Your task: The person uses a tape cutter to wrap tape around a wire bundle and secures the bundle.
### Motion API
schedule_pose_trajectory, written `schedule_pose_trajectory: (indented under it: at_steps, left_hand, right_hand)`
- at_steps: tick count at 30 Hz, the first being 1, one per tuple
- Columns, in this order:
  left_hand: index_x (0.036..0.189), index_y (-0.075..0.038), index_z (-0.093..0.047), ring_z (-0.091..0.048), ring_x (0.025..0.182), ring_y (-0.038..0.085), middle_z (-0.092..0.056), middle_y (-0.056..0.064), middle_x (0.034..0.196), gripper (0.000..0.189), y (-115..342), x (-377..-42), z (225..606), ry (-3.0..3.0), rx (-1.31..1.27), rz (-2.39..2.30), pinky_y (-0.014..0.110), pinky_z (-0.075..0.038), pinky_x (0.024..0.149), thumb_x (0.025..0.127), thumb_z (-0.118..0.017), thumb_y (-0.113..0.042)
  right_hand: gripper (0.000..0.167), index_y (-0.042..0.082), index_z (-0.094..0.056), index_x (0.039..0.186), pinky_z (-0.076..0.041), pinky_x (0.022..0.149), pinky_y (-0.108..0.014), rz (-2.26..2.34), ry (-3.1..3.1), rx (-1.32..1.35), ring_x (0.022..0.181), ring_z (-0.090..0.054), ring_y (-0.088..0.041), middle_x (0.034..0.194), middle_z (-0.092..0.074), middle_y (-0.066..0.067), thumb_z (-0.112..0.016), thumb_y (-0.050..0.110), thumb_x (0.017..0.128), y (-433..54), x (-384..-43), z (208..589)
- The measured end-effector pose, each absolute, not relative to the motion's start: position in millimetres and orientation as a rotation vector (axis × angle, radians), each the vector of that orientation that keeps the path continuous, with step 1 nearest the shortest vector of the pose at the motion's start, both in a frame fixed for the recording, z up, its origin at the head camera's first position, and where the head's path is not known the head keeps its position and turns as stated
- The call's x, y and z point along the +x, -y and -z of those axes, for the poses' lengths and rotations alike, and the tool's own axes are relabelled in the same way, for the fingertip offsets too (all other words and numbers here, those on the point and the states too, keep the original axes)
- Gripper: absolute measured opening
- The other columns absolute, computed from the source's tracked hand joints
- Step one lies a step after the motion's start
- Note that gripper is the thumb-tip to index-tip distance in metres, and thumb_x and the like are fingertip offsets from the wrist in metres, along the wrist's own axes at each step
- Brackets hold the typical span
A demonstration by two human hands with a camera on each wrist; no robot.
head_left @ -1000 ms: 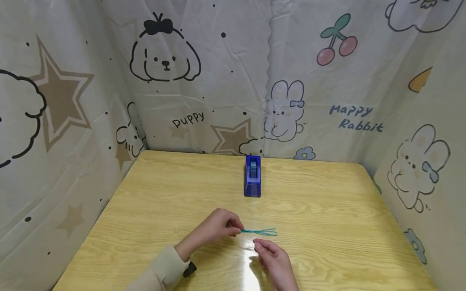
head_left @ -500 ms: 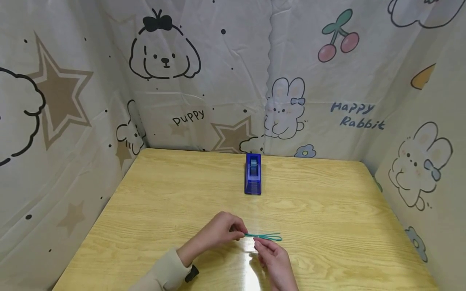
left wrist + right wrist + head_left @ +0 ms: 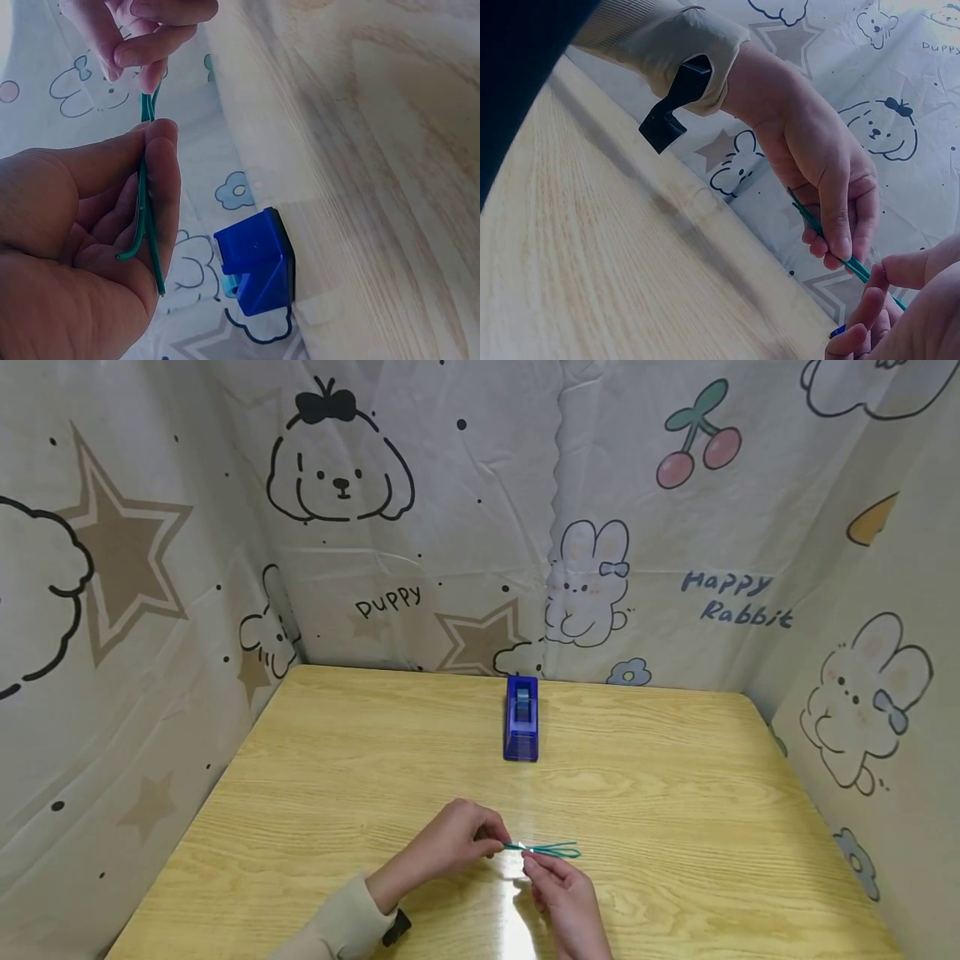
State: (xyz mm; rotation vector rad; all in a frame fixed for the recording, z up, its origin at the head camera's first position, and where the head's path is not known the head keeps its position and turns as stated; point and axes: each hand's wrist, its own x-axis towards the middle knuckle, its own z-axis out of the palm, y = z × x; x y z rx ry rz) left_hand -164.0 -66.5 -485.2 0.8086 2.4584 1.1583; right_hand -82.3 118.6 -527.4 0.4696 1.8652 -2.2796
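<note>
A folded bundle of thin teal wire [image 3: 564, 850] lies level above the table, its loops pointing right. My left hand [image 3: 463, 833] pinches its left part between thumb and fingers. In the left wrist view, two loose ends of the wire [image 3: 142, 214] hang from the left hand [image 3: 97, 225], one bent. My right hand [image 3: 566, 893] is close beside the wire, thumb and fingertips together at a small shiny clear piece, apparently tape [image 3: 523, 846], against the wire. In the right wrist view, the right hand's fingertips [image 3: 879, 279] meet next to the wire [image 3: 855, 268]; the clear piece is barely visible.
A blue tape dispenser [image 3: 521, 718] stands near the back edge of the wooden table [image 3: 360, 743]. Printed fabric [image 3: 450, 527] surrounds the table at the back and sides. A black clip-like mount [image 3: 667, 124] sits at the left wrist, below the beige sleeve.
The left hand has moved slightly right and down, bringing the teal wire to the right fingertips. The right hand has hardly moved. A bright glint now shows where the clear piece meets the wire.
</note>
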Motion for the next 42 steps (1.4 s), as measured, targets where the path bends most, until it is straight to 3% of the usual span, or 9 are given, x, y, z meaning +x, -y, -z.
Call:
schedule_pose_trajectory:
  at_steps: [5, 13, 18, 24, 42]
  left_hand:
    - [0.094, -0.007, -0.080, -0.062, 0.067, -0.004, -0.078, 0.003, 0.084, 0.006, 66.9, -163.7, 487.0, -2.474, 0.813, -1.139, 0.017, -0.052, 0.065, 0.093, -0.075, -0.004]
    - [0.091, -0.009, -0.080, -0.062, 0.067, -0.003, -0.077, -0.002, 0.081, 0.005, 68.1, -162.4, 486.5, -2.437, 0.823, -1.137, 0.017, -0.052, 0.065, 0.093, -0.076, -0.006]
    - [0.091, -0.009, -0.080, -0.061, 0.066, -0.005, -0.077, 0.002, 0.082, 0.005, 67.4, -159.6, 484.4, -2.433, 0.865, -1.131, 0.016, -0.052, 0.066, 0.093, -0.076, -0.006]
    - [0.089, -0.009, -0.080, -0.058, 0.067, -0.007, -0.075, -0.007, 0.078, 0.005, 66.0, -155.5, 482.4, -2.464, 0.888, -1.095, 0.016, -0.051, 0.066, 0.092, -0.077, -0.006]
    - [0.089, -0.007, -0.079, -0.057, 0.066, -0.008, -0.076, -0.002, 0.079, 0.005, 64.0, -149.4, 479.1, -2.453, 0.908, -1.113, 0.015, -0.050, 0.065, 0.093, -0.076, -0.005]
  right_hand:
    - [0.026, -0.011, -0.068, 0.119, -0.040, 0.060, -0.019, 2.271, -1.871, 0.469, 0.063, -0.050, -0.004, 0.075, -0.065, 0.012, -0.066, 0.007, 0.100, -118.3, -82.1, 527.9]
    - [0.043, -0.013, -0.052, 0.132, -0.042, 0.062, -0.020, 2.284, -1.834, 0.485, 0.063, -0.053, -0.002, 0.072, -0.068, 0.013, -0.069, 0.008, 0.099, -120.5, -82.0, 527.6]
    - [0.040, -0.013, -0.055, 0.129, -0.042, 0.062, -0.021, 2.276, -1.837, 0.470, 0.065, -0.054, -0.005, 0.075, -0.069, 0.010, -0.069, 0.010, 0.099, -121.2, -82.7, 527.9]
    - [0.042, -0.013, -0.056, 0.132, -0.043, 0.061, -0.020, 2.256, -1.828, 0.475, 0.067, -0.054, -0.005, 0.082, -0.068, 0.008, -0.067, 0.012, 0.101, -121.1, -83.2, 529.3]
    - [0.039, -0.012, -0.058, 0.132, -0.044, 0.062, -0.018, 2.287, -1.818, 0.459, 0.068, -0.053, -0.003, 0.086, -0.066, 0.008, -0.066, 0.011, 0.102, -118.8, -82.8, 529.8]
